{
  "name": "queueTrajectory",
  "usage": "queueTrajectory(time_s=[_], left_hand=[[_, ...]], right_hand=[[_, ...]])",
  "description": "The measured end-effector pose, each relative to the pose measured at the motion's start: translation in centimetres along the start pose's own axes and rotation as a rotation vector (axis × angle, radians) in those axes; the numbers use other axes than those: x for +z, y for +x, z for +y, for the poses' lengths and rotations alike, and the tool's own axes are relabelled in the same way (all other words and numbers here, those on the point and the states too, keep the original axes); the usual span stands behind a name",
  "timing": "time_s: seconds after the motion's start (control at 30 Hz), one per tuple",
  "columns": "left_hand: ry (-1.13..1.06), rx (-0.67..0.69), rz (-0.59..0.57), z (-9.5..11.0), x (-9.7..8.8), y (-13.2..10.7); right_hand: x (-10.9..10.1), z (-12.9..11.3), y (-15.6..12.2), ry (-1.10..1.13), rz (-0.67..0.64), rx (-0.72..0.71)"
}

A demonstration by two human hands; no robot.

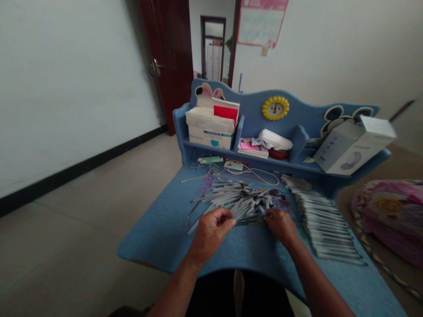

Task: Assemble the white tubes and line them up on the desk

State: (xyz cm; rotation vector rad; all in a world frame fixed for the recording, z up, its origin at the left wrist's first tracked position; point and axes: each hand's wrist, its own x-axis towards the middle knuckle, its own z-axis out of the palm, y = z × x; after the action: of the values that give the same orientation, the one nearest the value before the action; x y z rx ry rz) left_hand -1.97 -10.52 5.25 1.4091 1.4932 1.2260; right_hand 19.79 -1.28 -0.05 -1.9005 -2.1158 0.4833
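Note:
Low over the near edge of a loose heap of pale pens (pixel 228 193), my left hand (pixel 211 226) pinches thumb and fingers together at one end of a thin dark pen (pixel 251 219). My right hand (pixel 280 223) has its fingers closed at the pen's other end. Similar dark sticks lie right beneath, so the exact grip is partly hidden. White caps or short ends show at the heap's right side. To the right of my right hand, many pens (pixel 325 220) lie side by side in a long, neat row.
The blue desk (pixel 158 224) has a raised back shelf. On it stand a mask box (pixel 209 132), papers with a white roll (pixel 276 139), and a tilted white box (pixel 355 147). A white cable (pixel 261 172) loops behind the heap. A pink bundle (pixel 391 215) sits beyond the right edge.

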Motion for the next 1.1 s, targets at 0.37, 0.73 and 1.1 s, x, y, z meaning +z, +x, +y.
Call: queueTrajectory(time_s=[0.37, 0.73, 1.1], left_hand=[[0.182, 0.156, -0.059, 1.3, 0.2, -0.4], [0.233, 0.268, -0.117, 2.0, 0.2, -0.7], [0.254, 0.273, -0.171, 2.4, -0.1, -0.8]], right_hand=[[-6.0, -4.9, -4.0, 1.239, -0.14, -0.171], [-7.0, -6.5, -4.4, 1.146, -0.194, -0.276], [-7.3, -7.0, -4.8, 1.075, -0.236, -0.269]])
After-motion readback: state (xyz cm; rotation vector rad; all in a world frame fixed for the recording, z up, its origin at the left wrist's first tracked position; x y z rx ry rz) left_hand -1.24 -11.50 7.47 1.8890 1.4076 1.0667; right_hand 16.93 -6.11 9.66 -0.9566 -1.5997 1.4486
